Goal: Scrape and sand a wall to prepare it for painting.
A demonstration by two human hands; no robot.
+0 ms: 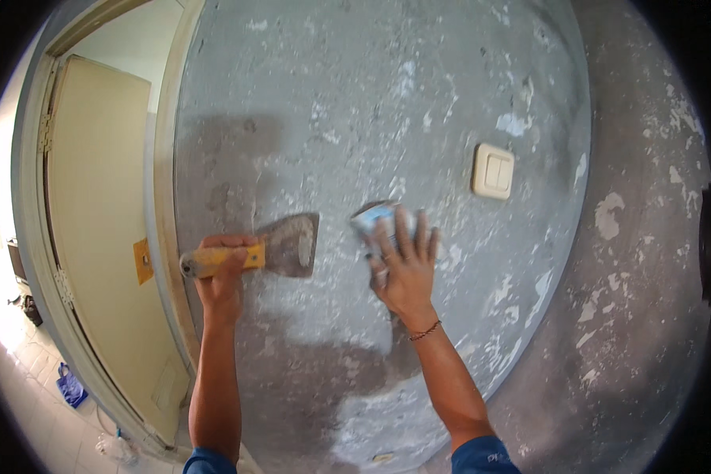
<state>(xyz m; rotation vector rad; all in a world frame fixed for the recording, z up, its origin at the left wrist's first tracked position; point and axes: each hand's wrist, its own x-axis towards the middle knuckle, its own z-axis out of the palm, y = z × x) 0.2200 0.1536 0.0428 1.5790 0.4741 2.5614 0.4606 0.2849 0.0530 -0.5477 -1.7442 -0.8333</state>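
Observation:
My left hand (pixel 223 272) is wrapped round the yellow handle of a putty knife (pixel 292 245). Its wide, stained metal blade points right, close against the grey wall (pixel 355 103); whether it touches cannot be told. To the right, my right hand (pixel 405 268) lies with fingers spread over a small flat blue-and-white pad (pixel 378 219), holding it to the wall. Motion blurs the fingers, and the hand covers much of the pad, so its material is unclear. Pale flecks and scraped patches mark the paint around both hands.
A cream light switch (pixel 494 171) sits on the wall, up and right of my right hand. At left is a door frame with a cream door (pixel 95 221). A blue bag (pixel 71 385) lies on the tiled floor beyond. Another patchy wall (pixel 608 316) meets this one at right.

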